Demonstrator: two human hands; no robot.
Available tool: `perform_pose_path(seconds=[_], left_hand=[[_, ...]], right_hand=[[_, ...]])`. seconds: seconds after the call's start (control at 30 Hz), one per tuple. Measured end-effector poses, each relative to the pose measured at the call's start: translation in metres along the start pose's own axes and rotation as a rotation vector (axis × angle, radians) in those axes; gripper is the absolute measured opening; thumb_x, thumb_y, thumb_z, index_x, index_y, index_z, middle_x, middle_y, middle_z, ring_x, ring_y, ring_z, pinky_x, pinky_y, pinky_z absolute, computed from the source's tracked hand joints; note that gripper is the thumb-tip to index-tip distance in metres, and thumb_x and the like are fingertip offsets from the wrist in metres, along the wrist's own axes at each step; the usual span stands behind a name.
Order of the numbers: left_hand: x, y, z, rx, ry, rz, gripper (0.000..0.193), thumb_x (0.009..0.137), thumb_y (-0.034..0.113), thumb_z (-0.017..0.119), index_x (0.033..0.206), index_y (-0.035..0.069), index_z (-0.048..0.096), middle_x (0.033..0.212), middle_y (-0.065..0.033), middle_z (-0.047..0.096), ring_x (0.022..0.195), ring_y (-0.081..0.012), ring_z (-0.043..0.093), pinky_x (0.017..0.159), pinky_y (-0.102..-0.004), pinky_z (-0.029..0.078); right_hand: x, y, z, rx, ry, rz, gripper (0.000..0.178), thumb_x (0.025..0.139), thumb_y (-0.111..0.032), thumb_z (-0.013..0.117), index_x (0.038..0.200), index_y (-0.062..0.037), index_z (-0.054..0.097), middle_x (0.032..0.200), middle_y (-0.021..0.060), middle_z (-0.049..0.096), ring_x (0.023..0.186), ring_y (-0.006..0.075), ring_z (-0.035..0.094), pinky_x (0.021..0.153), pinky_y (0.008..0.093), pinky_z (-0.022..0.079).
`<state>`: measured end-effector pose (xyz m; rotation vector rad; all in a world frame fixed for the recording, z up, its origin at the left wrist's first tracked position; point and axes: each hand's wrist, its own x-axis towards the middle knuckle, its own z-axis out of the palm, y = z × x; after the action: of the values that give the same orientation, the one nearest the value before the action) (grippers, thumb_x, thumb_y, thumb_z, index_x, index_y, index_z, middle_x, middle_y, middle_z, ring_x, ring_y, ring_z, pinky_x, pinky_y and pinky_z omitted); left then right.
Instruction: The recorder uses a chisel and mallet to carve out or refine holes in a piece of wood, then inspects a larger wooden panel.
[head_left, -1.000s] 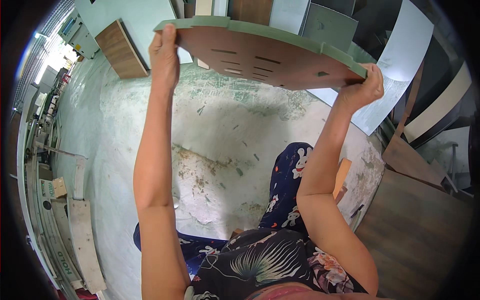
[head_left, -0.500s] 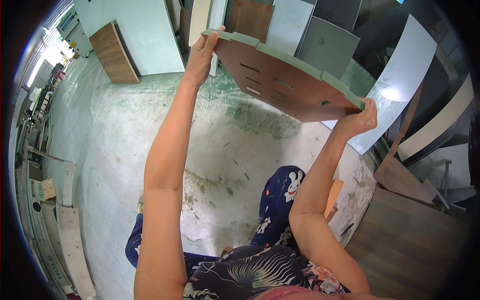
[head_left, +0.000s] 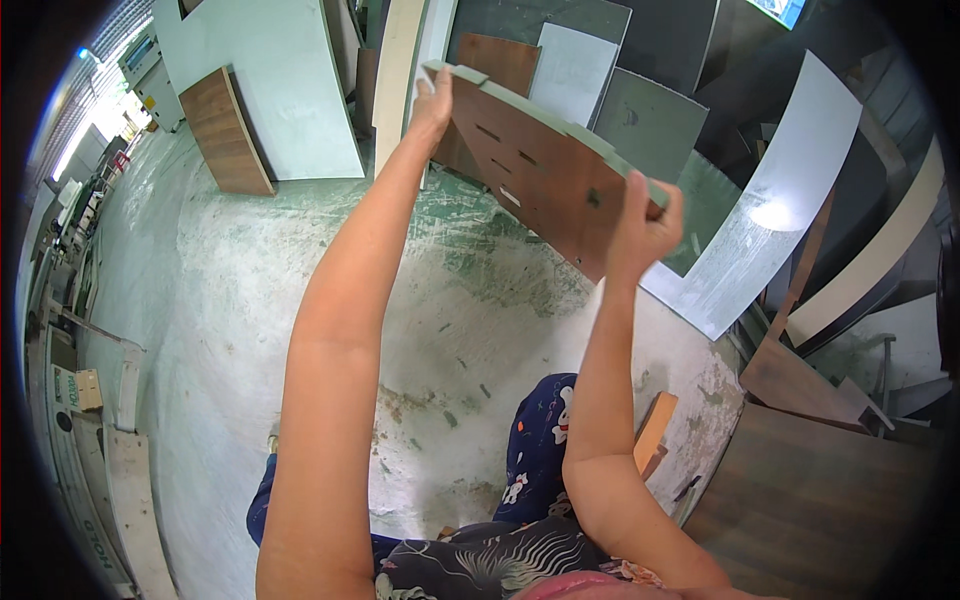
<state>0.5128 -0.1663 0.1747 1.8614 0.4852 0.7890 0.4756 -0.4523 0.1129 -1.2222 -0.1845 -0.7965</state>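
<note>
Between my two hands a brown wood-faced board [head_left: 540,185] with a green edge is held up, tilted, in front of me. Several narrow slots and a small dark hole show in its brown face. My left hand [head_left: 432,105] is closed round the far left corner of the board, thumb against the edge. At the right end, my right hand [head_left: 648,225] grips the other corner, its fingers folded over the edge. Both arms are stretched forward over the concrete floor [head_left: 290,230]. The board's other face is turned away from view.
A pale large panel [head_left: 285,90] and a smaller brown board [head_left: 228,135] lean at the far left. Behind the held board stand grey and white panels [head_left: 575,75]. A white L-shaped panel [head_left: 770,190] leans at right, near a brown sheet [head_left: 810,490]. Planks [head_left: 130,500] line the left side.
The board has swung more upright, its right end coming left and slightly nearer. My right hand has moved left with it, my left hand slightly right and down. Both keep their grip.
</note>
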Motion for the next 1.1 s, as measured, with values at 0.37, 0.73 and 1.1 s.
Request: perform_pose_path(seconds=[0.37,0.73,1.1], left_hand=[[-0.138,-0.050,-0.178,0.114,-0.156,-0.253,0.092,0.089,0.068,0.044,0.154,0.011,0.013,0.152,-0.0160,0.033,0.115,-0.0299,0.058,0.100,-0.0472,0.040],[-0.251,-0.046,-0.265,0.283,-0.207,-0.455,0.079,0.094,0.055,0.049,0.153,0.010,0.020,0.146,-0.0250,0.038,0.106,-0.0249,0.063,0.093,-0.0385,0.046],[-0.261,-0.078,-0.257,0.372,-0.269,-0.498,0.076,0.095,0.046,0.053,0.152,0.007,0.021,0.140,-0.0256,0.045,0.102,-0.0239,0.064,0.092,-0.0355,0.046]], right_hand=[[0.121,0.048,0.042,-0.151,-0.063,-0.115,0.038,0.086,-0.037,0.072,0.085,-0.0002,0.065,0.074,0.0047,0.063,0.069,0.0130,0.054,0.067,0.0304,0.045],[0.234,0.179,0.045,-0.415,0.020,-0.105,0.070,0.081,-0.046,0.072,0.121,0.0093,0.052,0.108,0.0239,0.065,0.100,0.0344,0.065,0.088,0.0403,0.049],[0.256,0.253,0.000,-0.355,-0.353,0.049,0.109,0.074,-0.054,0.075,0.145,0.0113,0.025,0.143,0.0286,0.041,0.135,0.0344,0.041,0.107,0.0375,0.036]])
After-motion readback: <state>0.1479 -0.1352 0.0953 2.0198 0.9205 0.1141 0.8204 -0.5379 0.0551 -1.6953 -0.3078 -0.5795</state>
